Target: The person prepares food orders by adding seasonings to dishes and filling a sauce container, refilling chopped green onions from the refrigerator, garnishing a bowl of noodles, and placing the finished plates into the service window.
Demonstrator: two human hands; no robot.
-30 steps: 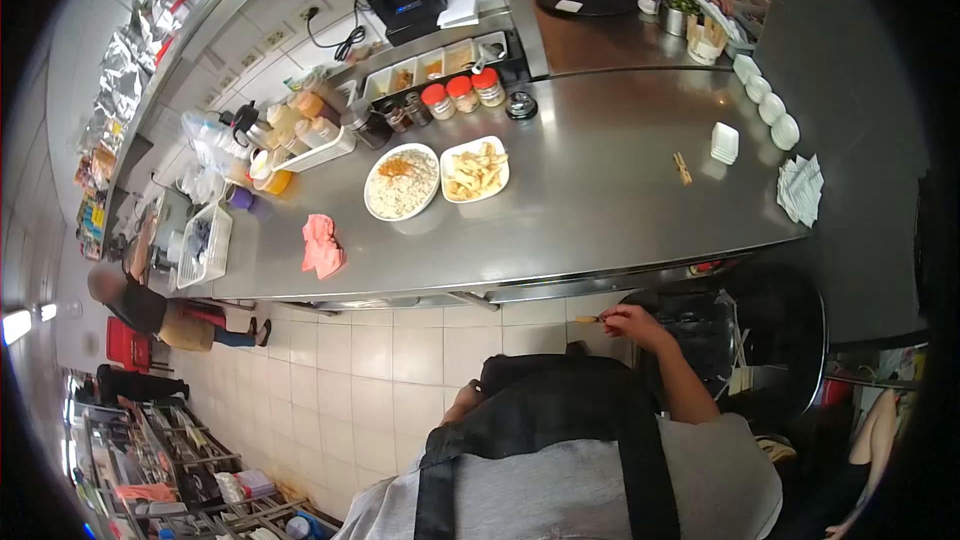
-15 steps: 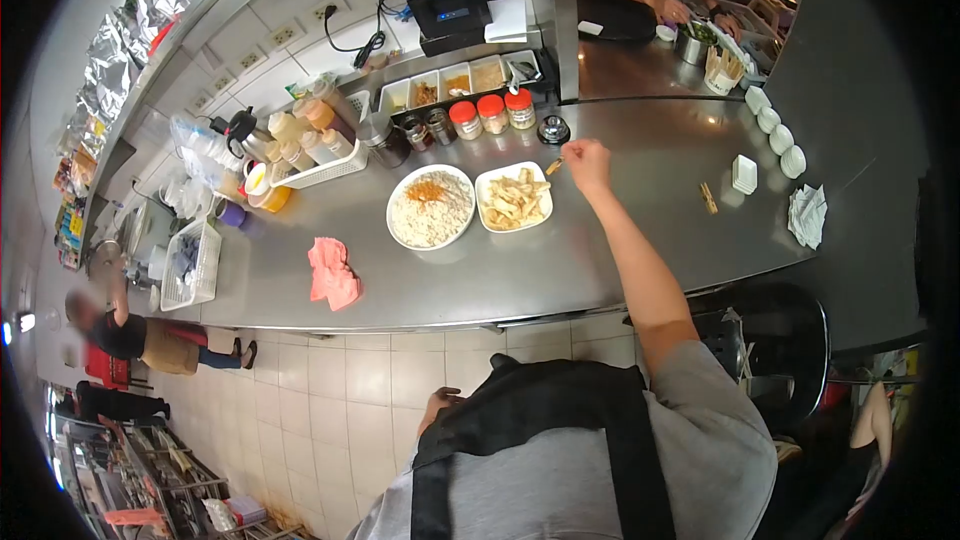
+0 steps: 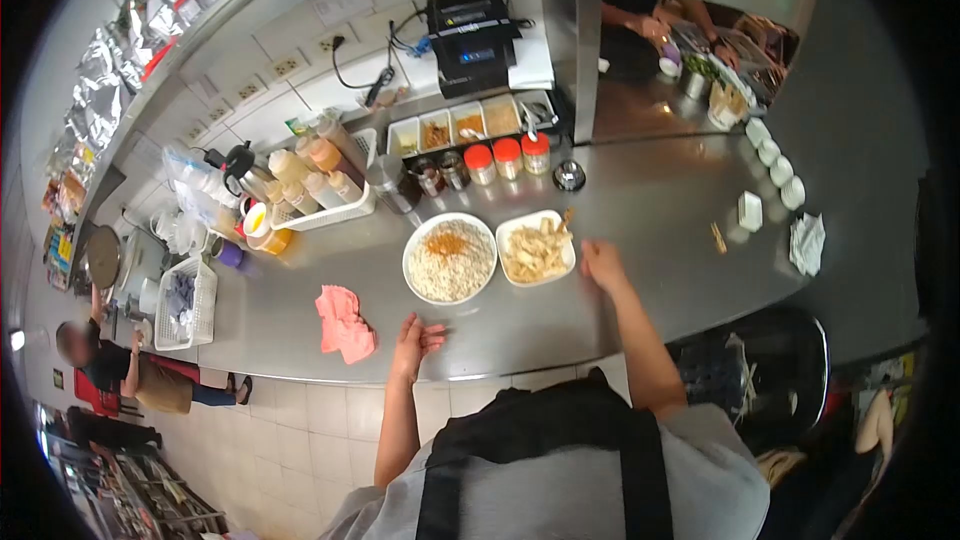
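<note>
A round white bowl (image 3: 409, 270) of white rice-like food with an orange-brown topping stands on the steel counter. Beside it sits a squarish white bowl (image 3: 570, 262) of pale yellowish pieces. A small wooden clothespin (image 3: 568, 217) is at that bowl's upper right corner. My right hand (image 3: 603, 265) is just right of the squarish bowl, its fingers loosely bent and apart from the clothespin; nothing shows in it. My left hand (image 3: 413, 346) hovers at the counter's front, below the round bowl, open with fingers stretched to the right and holding nothing.
A pink cloth (image 3: 346, 324) lies to the left. Behind the bowls are red-lidded jars (image 3: 508, 158), a seasoning tray (image 3: 437, 132) and a basket of sauce bottles (image 3: 325, 208). Rightward are another clothespin (image 3: 719, 237), small white cups (image 3: 781, 173) and crumpled paper (image 3: 806, 244). Another person (image 3: 130, 365) stands far left.
My right hand has let go of the clothespin, now at the squarish bowl's corner, and moved down toward me. My left hand has come up over the counter. The view has shifted.
</note>
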